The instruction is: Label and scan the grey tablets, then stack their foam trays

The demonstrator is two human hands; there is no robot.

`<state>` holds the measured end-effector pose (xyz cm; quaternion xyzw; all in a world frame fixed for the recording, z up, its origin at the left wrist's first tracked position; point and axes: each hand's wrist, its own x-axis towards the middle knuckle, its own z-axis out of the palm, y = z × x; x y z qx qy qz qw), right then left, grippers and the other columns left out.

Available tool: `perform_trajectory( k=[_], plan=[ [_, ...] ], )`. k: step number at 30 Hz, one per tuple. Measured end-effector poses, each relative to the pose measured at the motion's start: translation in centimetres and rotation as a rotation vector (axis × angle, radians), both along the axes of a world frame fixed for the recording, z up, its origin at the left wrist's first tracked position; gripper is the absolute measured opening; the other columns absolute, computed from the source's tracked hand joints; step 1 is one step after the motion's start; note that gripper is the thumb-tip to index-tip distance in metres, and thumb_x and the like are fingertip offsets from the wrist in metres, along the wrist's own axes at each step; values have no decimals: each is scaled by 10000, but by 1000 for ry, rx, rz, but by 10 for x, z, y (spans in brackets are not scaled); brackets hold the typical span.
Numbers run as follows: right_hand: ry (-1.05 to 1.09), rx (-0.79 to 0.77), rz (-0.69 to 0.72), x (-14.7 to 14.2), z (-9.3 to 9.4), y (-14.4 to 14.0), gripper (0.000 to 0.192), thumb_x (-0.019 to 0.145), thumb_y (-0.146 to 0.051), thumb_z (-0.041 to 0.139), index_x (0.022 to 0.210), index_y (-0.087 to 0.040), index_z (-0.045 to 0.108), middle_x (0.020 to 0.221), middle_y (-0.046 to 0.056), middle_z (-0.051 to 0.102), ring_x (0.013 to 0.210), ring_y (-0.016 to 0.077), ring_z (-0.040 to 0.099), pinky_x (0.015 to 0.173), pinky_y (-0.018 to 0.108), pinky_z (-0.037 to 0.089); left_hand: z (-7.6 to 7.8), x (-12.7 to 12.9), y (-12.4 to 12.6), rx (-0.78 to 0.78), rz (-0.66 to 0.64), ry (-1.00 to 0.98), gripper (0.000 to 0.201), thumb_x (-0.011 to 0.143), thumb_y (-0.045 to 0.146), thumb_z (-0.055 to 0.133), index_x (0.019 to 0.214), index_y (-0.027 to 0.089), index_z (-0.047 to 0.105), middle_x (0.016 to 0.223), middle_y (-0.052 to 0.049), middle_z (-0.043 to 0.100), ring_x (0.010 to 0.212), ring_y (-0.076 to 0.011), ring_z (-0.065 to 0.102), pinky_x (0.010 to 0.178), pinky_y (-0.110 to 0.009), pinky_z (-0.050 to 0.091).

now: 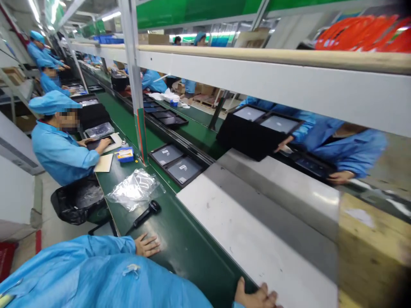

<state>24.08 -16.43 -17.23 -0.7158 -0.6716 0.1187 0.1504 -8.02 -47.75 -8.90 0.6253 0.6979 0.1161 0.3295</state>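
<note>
A: Grip, left hand (147, 245): released. It lies palm down and flat on the green desk (180, 239), at the near edge, fingers spread, holding nothing.

B: And the right hand (257, 296)?

A: Also released. It is open at the near edge of the white plate (244, 231), fingers loosely curled and resting there, with nothing in it. The bottom of the view cuts part of it off.

B: Nearest object to the left hand?

A: A black handheld scanner (146, 213), lying on the desk just beyond the fingertips, not touching them. Its head points away from the near edge.

B: Beyond that?

A: A crumpled clear plastic bag (133, 189), just past the scanner. Farther along the desk, beside the upright post (134, 81), a black tray (175, 164) carries two tablets, screens up.

B: Other people?

A: One person in a blue coat (59, 149) is seated at the left edge of the desk, hands on a dark tablet. A small blue box (125, 154) stands near them. Across the line, another person's hand (284, 144) holds a second black tray (257, 132) with two tablets, tilted.

B: Overhead?

A: A long shelf (272, 72) runs the length of the line.
</note>
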Motion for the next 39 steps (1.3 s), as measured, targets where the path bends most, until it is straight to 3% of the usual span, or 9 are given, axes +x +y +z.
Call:
perform_trajectory(
  k=[3,5,12,16,19,22,27,34,39],
  plan=[
    [-56,-44,30,-9,13,-6,888,866,-651,330,1621,-182,352,1632,189,352,1563,405,201,1158,690,323,3,0,2,-60,-34,79,464,927,342,532,1372,363,664,1528,-86,494,1446,-428,406,1173,-677,335],
    [-96,-66,25,-15,22,-7,828,900,-580,360,1592,-127,393,1622,215,362,1555,404,219,1158,662,335,1,4,3,-22,-21,151,479,946,308,497,1400,322,648,1518,-102,509,1428,-426,446,1159,-687,339],
    [-115,-135,36,-26,47,-8,738,961,-485,404,1586,-93,377,1660,219,284,1546,416,197,1191,576,288,4,14,6,99,-16,417,504,928,254,423,1359,263,684,1461,-112,574,1378,-380,532,1158,-612,359],
    [-113,-155,46,-29,58,-11,728,981,-453,390,1594,-63,345,1665,223,260,1544,424,164,1194,543,271,9,9,8,189,-15,374,500,911,273,436,1337,276,698,1449,-120,593,1376,-384,531,1142,-592,369],
    [-91,-138,54,-30,62,-12,712,994,-454,360,1604,-87,330,1666,208,264,1542,420,158,1189,539,265,9,6,11,113,-31,354,499,908,255,480,1360,290,687,1456,-127,582,1384,-391,520,1147,-616,348],
    [-76,-129,44,-30,61,-12,702,986,-464,367,1604,-131,338,1669,177,274,1549,401,150,1199,535,250,5,4,14,-40,-96,419,532,908,278,527,1428,337,626,1509,-113,516,1420,-361,489,1174,-605,324],
    [-77,-134,39,-27,50,-7,726,976,-487,362,1607,-128,326,1682,170,243,1559,396,125,1215,534,223,-2,-3,14,-166,-154,424,630,917,367,573,1536,305,472,1586,-135,397,1502,-327,378,1229,-555,242],
    [-122,-125,24,-22,27,0,746,965,-513,370,1607,-132,340,1682,165,250,1564,381,133,1225,549,228,-20,-6,9,-157,-142,452,612,947,362,554,1537,379,394,1589,-95,403,1496,-308,395,1236,-535,245],
    [-155,-116,5,-22,14,6,750,946,-496,398,1595,-122,362,1679,159,260,1567,367,127,1221,572,256,-34,-9,5,-114,-83,449,554,998,609,466,1506,397,409,1556,-47,458,1466,-280,445,1243,-477,259]
  ],
)
